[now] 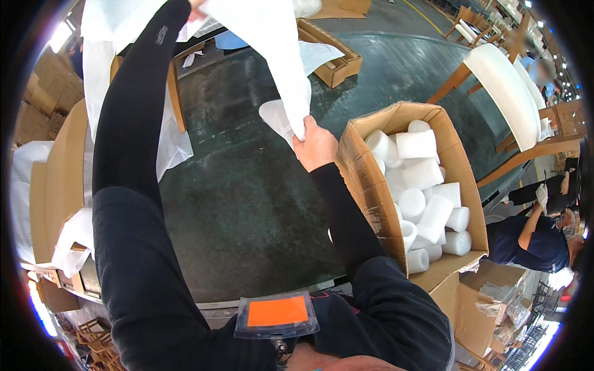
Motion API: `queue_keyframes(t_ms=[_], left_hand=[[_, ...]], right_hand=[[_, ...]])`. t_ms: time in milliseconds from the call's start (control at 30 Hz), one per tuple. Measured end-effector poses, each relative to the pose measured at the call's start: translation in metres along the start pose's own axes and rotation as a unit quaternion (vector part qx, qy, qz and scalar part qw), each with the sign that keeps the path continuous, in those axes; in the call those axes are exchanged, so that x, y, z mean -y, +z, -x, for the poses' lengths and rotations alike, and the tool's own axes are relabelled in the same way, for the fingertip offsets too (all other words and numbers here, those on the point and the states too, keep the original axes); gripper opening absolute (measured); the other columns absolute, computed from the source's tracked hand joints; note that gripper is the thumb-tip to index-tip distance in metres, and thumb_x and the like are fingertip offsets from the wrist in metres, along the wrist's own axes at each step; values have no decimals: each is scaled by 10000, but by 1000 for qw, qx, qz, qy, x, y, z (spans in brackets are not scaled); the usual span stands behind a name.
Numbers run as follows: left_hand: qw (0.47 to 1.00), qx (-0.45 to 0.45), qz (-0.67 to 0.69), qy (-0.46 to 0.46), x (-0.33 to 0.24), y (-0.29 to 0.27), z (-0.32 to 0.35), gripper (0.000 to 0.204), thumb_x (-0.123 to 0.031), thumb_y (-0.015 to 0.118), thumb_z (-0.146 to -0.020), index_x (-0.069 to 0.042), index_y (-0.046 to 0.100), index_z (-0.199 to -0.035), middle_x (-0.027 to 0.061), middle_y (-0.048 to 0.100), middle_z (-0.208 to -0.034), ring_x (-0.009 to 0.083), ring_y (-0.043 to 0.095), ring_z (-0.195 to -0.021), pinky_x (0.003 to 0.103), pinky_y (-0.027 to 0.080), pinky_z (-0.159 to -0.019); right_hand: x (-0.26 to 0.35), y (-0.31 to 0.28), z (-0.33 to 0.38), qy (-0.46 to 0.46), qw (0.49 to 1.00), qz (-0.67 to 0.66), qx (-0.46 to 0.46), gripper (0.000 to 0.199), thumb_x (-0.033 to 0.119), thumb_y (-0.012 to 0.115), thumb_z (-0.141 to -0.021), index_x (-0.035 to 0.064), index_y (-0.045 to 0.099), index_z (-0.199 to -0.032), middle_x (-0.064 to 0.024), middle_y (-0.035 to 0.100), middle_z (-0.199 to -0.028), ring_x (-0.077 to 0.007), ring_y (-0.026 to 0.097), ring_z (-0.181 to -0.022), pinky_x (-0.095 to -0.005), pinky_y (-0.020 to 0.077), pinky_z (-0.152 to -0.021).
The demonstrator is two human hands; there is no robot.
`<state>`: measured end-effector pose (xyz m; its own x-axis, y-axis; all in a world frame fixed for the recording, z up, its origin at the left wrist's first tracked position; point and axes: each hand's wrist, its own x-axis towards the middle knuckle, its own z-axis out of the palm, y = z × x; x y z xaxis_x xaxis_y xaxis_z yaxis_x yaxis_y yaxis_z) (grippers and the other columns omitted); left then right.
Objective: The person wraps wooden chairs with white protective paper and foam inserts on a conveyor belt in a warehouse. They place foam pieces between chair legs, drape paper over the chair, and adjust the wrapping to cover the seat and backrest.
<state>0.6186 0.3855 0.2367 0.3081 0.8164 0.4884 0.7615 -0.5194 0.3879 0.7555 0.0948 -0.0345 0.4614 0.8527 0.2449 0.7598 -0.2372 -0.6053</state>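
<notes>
A thin white wrapping sheet [263, 40] stretches from the top edge down to my right hand [317, 145]. The fingers of that hand are closed on its lower corner, above the dark green table [247, 204]. A translucent flap [276, 119] hangs beside that corner. My left arm reaches far forward, and only a bit of my left hand [197, 7] shows at the top edge, against the white sheeting. Its fingers are mostly cut off and hidden. Beneath that arm a wooden leg [176, 99] stands out from the white wrapping.
Close to my right forearm stands an open cardboard box [365, 191] full of white foam tubes [424, 173]. A shallow cardboard tray [337, 71] lies farther back. At the right is a wooden chair with a white seat [504, 93]; a co-worker [532, 241] is beyond the box.
</notes>
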Motion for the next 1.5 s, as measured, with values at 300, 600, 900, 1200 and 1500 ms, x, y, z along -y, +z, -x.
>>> queue_keyframes(t_ms=[300,600,900,1200,1500], left_hand=[[901,-33,118,415,-132,98,223,487,-344,760,-830,-100,619,-1228,132,608,-1235,301,624,-1105,391,517,-897],[917,-40,-229,324,-70,178,116,815,-606,641,-817,-155,472,-1474,218,265,-1584,460,202,-1458,655,265,-1110],[918,17,-110,381,-57,167,69,827,-521,625,-888,-166,296,-1559,272,126,-1614,503,199,-1458,542,248,-1178],[981,40,-99,159,-61,182,71,1083,-414,730,-723,-66,157,-1574,310,292,-1532,505,331,-1385,544,311,-1140],[963,-53,-162,208,-25,207,28,1006,-435,708,-718,-143,245,-1561,322,375,-1473,471,415,-1335,523,363,-1113]], right_hand=[[1,60,-2,-77,992,69,-74,463,198,721,-765,50,536,-1163,-130,598,-984,-318,644,-807,-450,473,-720],[-35,68,79,29,982,-148,114,218,284,702,-862,93,694,-966,-129,633,-871,-325,648,-902,-533,473,-800],[-20,43,-59,88,972,-212,-49,753,382,723,-864,-104,389,-1332,-350,652,-1040,-509,629,-992,-528,487,-837],[-53,111,1,136,976,-165,-49,398,276,676,-885,35,524,-1162,-285,671,-866,-480,643,-884,-549,496,-757],[-103,55,227,-2,989,-139,-57,363,118,693,-830,58,605,-1178,-157,621,-1102,-362,562,-1044,-469,438,-904]])
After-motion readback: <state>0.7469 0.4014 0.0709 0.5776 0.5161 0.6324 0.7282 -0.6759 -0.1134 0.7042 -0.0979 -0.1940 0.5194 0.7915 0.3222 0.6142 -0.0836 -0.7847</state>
